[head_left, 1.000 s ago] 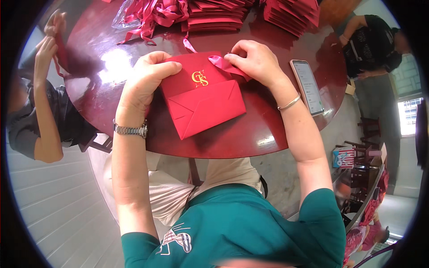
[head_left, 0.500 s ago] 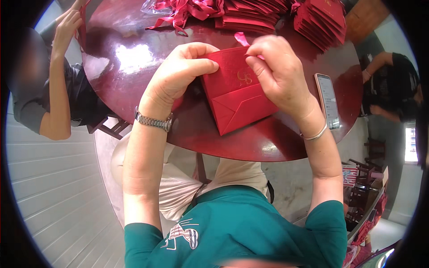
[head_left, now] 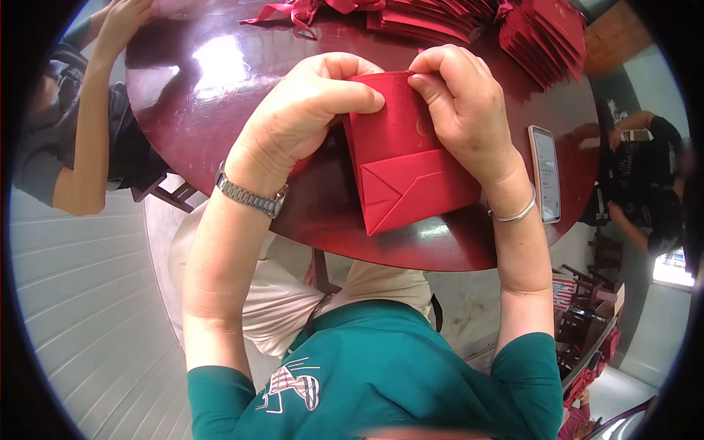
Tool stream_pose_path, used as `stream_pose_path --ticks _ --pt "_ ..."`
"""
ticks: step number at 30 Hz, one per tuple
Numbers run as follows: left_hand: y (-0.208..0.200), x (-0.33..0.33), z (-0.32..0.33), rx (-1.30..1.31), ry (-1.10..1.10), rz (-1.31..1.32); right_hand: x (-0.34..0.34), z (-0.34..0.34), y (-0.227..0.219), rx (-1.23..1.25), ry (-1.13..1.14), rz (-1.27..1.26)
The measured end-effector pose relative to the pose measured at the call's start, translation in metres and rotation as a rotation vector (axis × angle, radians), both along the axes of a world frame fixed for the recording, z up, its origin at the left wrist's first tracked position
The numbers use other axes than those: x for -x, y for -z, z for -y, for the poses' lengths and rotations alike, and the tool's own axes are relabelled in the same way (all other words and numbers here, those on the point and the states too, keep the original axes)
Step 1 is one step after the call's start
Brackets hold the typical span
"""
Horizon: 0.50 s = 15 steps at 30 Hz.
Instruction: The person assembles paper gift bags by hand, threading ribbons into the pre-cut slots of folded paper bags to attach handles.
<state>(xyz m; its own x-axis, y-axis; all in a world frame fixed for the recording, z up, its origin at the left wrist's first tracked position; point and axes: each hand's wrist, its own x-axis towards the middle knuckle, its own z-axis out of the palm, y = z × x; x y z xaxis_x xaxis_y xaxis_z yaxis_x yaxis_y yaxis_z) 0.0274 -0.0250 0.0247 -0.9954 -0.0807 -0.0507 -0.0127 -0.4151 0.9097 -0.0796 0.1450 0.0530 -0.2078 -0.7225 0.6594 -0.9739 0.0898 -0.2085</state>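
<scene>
A red paper gift bag (head_left: 419,192) lies flattened over the near part of the table, its folded bottom toward me and a partly covered gold mark on its face. My left hand (head_left: 323,103) grips the top left edge, thumb on the front and fingers behind. At the top edge, my right hand (head_left: 462,103) is closed in a pinch, thumb and forefinger together. Only a scrap of pink-red ribbon (head_left: 422,50) shows by those fingertips; the rest is hidden by the hand.
Stacked red bags (head_left: 429,20) and a second fanned stack (head_left: 546,37) stand at the table's far side, with loose red ribbons (head_left: 299,15) beside them. A phone (head_left: 545,172) lies to the right on the dark red table (head_left: 198,139). People sit at left and right.
My right hand's fingertips have come up to the bag's top edge. The loose pink ribbon end that stood above the bag has mostly gone from sight. My left thumb still holds the edge.
</scene>
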Motion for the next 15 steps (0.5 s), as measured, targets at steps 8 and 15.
stream_pose_path --ticks 8,15 --pt "0.001 -0.004 -0.007 -0.049 0.014 -0.077 -0.006 -0.004 -0.005 0.013 0.002 -0.137" --pt "0.000 -0.001 -0.013 0.070 -0.119 0.002 -0.013 -0.008 -0.006 0.050 -0.034 -0.143"
